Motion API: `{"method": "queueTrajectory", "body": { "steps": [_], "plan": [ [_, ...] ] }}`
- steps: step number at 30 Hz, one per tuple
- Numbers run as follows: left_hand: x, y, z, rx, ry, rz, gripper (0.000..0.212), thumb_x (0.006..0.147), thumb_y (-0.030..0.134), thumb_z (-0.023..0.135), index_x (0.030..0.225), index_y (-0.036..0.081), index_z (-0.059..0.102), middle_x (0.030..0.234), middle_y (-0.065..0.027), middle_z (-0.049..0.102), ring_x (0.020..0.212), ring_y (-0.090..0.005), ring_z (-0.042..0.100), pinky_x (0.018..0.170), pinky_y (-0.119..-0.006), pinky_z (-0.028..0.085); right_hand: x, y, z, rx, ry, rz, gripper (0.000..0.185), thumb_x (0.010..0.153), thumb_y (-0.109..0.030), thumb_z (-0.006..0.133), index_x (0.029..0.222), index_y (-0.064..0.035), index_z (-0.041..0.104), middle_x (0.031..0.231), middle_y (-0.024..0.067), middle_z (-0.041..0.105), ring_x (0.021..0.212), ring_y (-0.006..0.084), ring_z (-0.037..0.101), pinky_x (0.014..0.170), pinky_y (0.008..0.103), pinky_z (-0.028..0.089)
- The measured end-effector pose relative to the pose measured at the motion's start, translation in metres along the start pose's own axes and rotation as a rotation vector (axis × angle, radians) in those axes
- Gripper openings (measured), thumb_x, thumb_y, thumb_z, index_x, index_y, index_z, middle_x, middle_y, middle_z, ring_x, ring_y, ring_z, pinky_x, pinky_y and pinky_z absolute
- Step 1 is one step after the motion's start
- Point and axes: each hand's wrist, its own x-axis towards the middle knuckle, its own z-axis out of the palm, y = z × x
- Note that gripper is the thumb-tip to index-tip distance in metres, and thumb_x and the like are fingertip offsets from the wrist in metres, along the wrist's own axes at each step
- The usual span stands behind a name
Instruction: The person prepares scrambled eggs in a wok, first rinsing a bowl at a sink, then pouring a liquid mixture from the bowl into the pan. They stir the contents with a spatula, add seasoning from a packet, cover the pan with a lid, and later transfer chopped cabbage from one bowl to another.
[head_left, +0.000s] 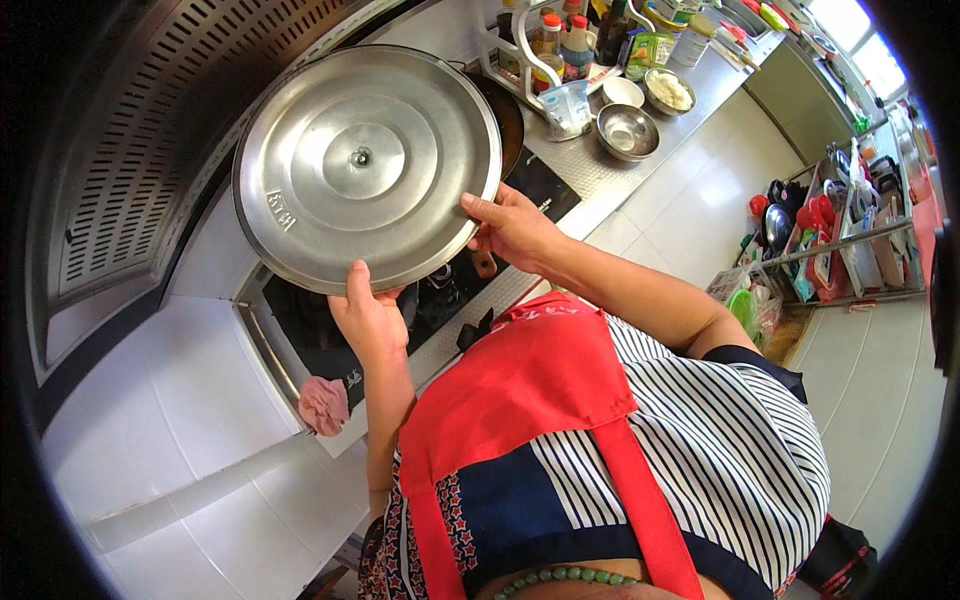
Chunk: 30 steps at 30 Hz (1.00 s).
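Observation:
Both hands hold a large round metal lid (300, 172) by its rim, with raised rings and a small central fitting facing up to the camera. At its lower edge my left hand (373, 319) grips with the thumb on top and the fingers beneath. On the lower right side of the rim, my right hand (514, 225) does the same. The lid covers much of the black gas stove (300, 307). Behind its right side a dark wok (506, 124) partly shows, and a wooden handle (484, 264) lies below my right hand.
A perforated metal range hood (165, 112) rises at the left. On the metal counter (570, 161) are a steel bowl (628, 133), a white bowl (623, 92), a bowl of white food (669, 91) and bottles (577, 49). A pink cloth (324, 406) hangs by the stove's left corner.

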Motion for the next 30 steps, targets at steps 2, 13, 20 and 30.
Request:
{"method": "queueTrajectory", "body": {
  "steps": [2, 13, 20, 30],
  "plan": [
    [-0.005, 0.000, 0.005, -0.032, -0.055, 0.020, 0.043, 0.092, 0.011, 0.047, 0.132, 0.001, 0.037, 0.123, -0.0152, 0.051, 0.102, -0.0268, 0.060, 0.073, -0.041, 0.058, 0.004, 0.001, -0.005, 0.102, -0.044, -0.008, 0.020, 0.093, -0.018, 0.057, 0.112, -0.0134, 0.053, 0.093, -0.0005, 0.062, 0.070, 0.0096, 0.057, 0.054, 0.0237, 0.046],
    [0.072, -0.023, -0.008, 0.046, -0.335, 0.080, 0.044, 0.098, 0.028, 0.044, 0.134, 0.004, 0.040, 0.132, -0.0095, 0.049, 0.116, -0.0222, 0.051, 0.101, -0.038, 0.041, 0.006, 0.003, -0.027, 0.714, -0.152, 0.350, 0.017, 0.087, -0.009, 0.059, 0.099, 0.0022, 0.056, 0.083, 0.0091, 0.064, 0.057, 0.0134, 0.060, 0.042, 0.0179, 0.047],
    [0.097, -0.014, 0.055, -0.035, -0.406, 0.059, 0.049, 0.095, 0.021, 0.050, 0.138, 0.005, 0.034, 0.132, -0.0105, 0.047, 0.116, -0.0228, 0.052, 0.097, -0.036, 0.044, 0.023, -0.009, -0.049, 0.763, -0.193, 0.451, 0.014, 0.091, -0.015, 0.055, 0.096, -0.0022, 0.057, 0.077, 0.0044, 0.064, 0.053, 0.0097, 0.055, 0.042, 0.0181, 0.042],
    [0.127, 0.017, 0.119, 1.039, -0.517, 0.688, 0.043, 0.088, 0.009, 0.055, 0.130, 0.010, 0.052, 0.111, -0.0108, 0.054, 0.094, -0.0217, 0.056, 0.083, -0.032, 0.046, -0.004, -0.036, -0.064, -0.010, 0.107, -0.287, 0.034, 0.096, -0.036, 0.049, 0.118, -0.0091, 0.053, 0.093, -0.0017, 0.057, 0.080, 0.0083, 0.053, 0.068, 0.0223, 0.044]
  ]
}}
